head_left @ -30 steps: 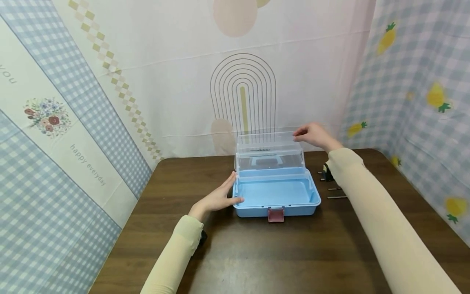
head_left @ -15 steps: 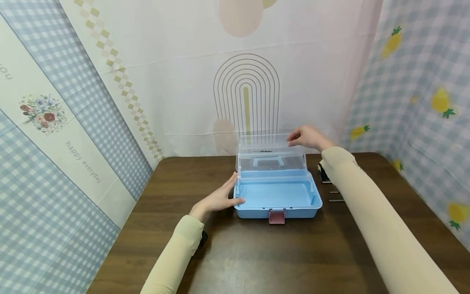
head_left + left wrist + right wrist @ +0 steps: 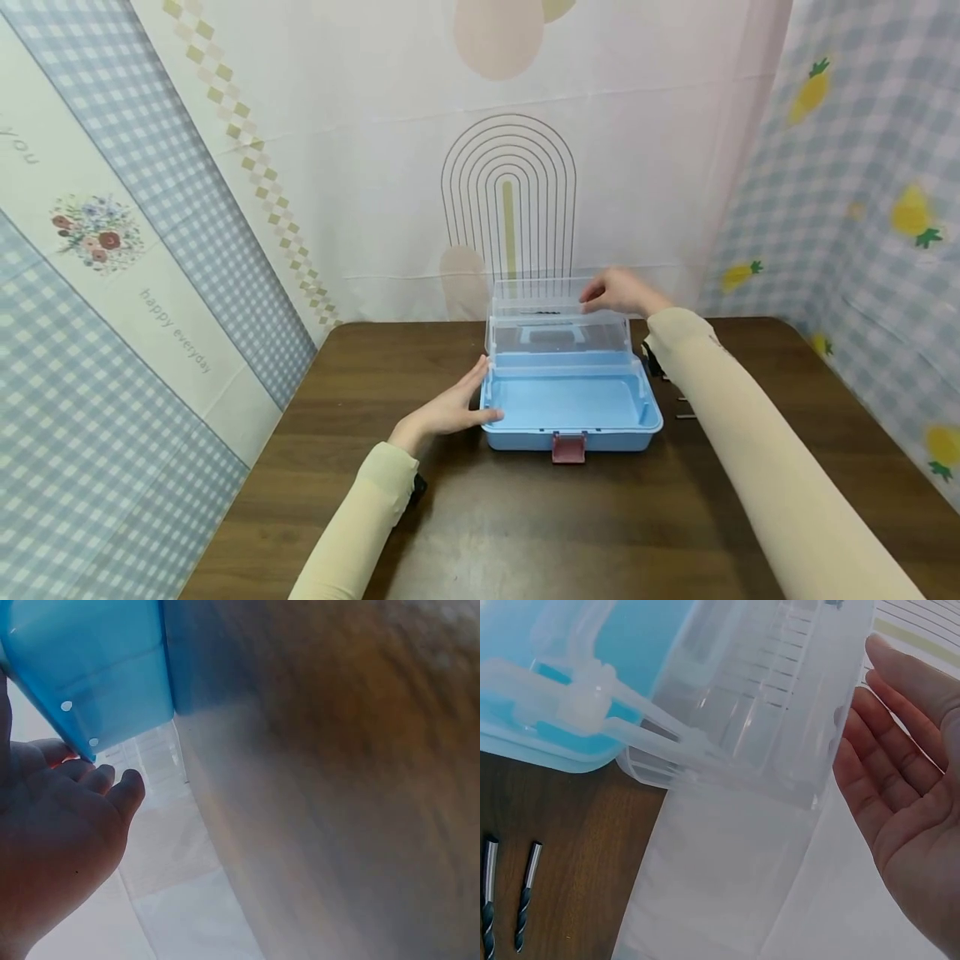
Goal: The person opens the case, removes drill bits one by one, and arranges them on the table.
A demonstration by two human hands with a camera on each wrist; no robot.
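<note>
A light blue toolbox [image 3: 570,404] stands with its pink latch [image 3: 568,448] down. Its clear lid [image 3: 607,337] is raised behind it, and a clear fold-out tray [image 3: 780,712] hangs on white hinge arms [image 3: 589,701]. Several dark drill bits [image 3: 542,312] show in the clear upper section. My left hand [image 3: 446,408] rests against the box's left side, fingers extended, thumb over the front left rim. My right hand [image 3: 622,293] is at the upper right of the clear section; its loosely bent fingers [image 3: 885,739] lie right at the edge, nothing visible between fingers and thumb.
Two drill bits [image 3: 526,896] lie on the brown table [image 3: 360,367] to the right of the box, partly behind my right sleeve [image 3: 750,433] in the head view. A patterned cloth [image 3: 390,167] hangs close behind the table.
My right hand has moved left and down along the clear upper section. The box, raised lid and left hand stay as they were; the head view has shifted slightly.
</note>
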